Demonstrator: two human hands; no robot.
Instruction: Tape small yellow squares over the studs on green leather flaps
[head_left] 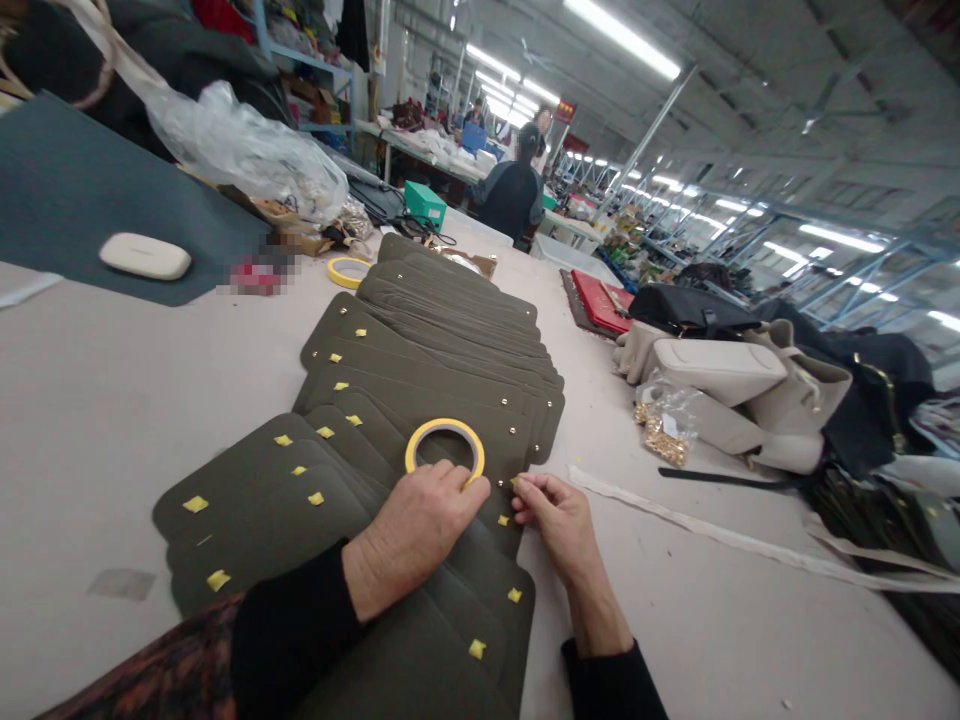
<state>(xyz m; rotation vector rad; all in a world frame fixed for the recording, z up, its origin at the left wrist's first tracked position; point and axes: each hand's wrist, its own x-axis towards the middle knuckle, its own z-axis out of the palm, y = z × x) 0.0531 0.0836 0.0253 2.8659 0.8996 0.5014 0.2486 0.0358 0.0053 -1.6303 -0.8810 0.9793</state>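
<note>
My left hand is closed round the near edge of a yellow roll of tape, which rests over the dark olive panels. Beside it, my right hand pinches a small piece of yellow tape at the right edge of a panel. The overlapping olive panels fan out in a long row with rounded corners. Small metal studs show bare on the farther panels. On the nearer ones, yellow tape pieces sit along both sides.
Another tape roll lies beyond the panels. To the left is a white case on a dark sheet. Beige bag parts, a bag of gold hardware and a pale strip lie right. A person is farther back.
</note>
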